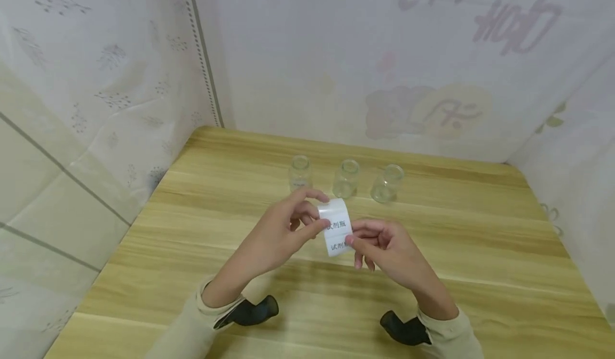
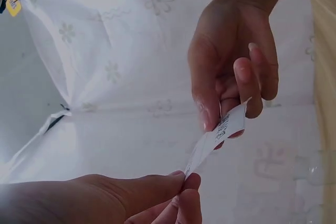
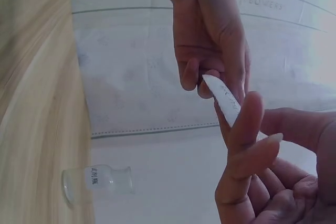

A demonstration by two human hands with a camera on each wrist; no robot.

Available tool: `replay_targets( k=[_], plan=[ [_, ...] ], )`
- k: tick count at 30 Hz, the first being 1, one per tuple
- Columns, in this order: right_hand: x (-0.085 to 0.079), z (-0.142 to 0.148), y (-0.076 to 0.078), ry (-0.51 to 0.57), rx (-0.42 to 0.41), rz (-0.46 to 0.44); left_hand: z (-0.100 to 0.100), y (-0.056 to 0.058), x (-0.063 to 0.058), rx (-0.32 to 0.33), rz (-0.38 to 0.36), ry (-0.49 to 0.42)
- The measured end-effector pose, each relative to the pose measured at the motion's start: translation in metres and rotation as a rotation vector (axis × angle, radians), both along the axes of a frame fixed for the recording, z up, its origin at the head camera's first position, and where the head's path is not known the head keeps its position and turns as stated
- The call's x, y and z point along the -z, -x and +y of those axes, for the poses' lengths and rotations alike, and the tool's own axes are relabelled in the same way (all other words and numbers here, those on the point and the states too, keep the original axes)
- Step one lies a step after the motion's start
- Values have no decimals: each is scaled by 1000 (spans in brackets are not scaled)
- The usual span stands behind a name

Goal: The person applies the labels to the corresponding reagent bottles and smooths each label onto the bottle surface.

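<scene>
Between both hands is a short white strip of stickers (image 1: 337, 210) with black printed characters, held up over the table. My left hand (image 1: 283, 231) pinches its left edge between thumb and fingers. At its lower right edge, the thumb and fingers of my right hand (image 1: 396, 249) pinch it too. Seen from the left wrist, the strip (image 2: 210, 139) looks thin and slightly bent. Beyond the hands three clear glass bottles stand in a row: a left bottle (image 1: 300, 171), a middle bottle (image 1: 346, 181) and a right bottle (image 1: 386, 184). The left one carries a white label (image 3: 94, 176).
The wood-grain table (image 1: 192, 215) lies under the hands and bottles. Pale printed cloth (image 1: 298, 54) rises behind it and at both sides. A black curved piece (image 1: 257, 311) sticks out at the left cuff, another (image 1: 403, 329) at the right.
</scene>
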State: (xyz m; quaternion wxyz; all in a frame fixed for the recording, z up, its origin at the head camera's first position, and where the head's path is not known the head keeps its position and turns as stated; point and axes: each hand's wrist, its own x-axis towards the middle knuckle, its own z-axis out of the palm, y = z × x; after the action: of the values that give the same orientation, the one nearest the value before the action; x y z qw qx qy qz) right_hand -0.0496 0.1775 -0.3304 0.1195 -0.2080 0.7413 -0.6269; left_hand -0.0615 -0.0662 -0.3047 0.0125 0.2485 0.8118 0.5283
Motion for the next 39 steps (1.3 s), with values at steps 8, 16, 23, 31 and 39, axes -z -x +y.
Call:
replay_targets(
  k=[8, 16, 23, 31, 39],
  plan=[
    [3, -2, -2, -4, 26, 54, 1, -4, 3, -66, 167, 101],
    [4, -8, -4, 2, 36, 121, 9, -8, 9, -29, 554, 139],
    [4, -8, -7, -22, 19, 124, 10, -8, 8, 2, 582, 177],
    [6, -4, -6, -11, -33, 141, 10, -7, 9, 51, 606, 216],
    [10, -5, -6, 6, -26, 137, 11, -5, 11, 67, 604, 245]
  ],
)
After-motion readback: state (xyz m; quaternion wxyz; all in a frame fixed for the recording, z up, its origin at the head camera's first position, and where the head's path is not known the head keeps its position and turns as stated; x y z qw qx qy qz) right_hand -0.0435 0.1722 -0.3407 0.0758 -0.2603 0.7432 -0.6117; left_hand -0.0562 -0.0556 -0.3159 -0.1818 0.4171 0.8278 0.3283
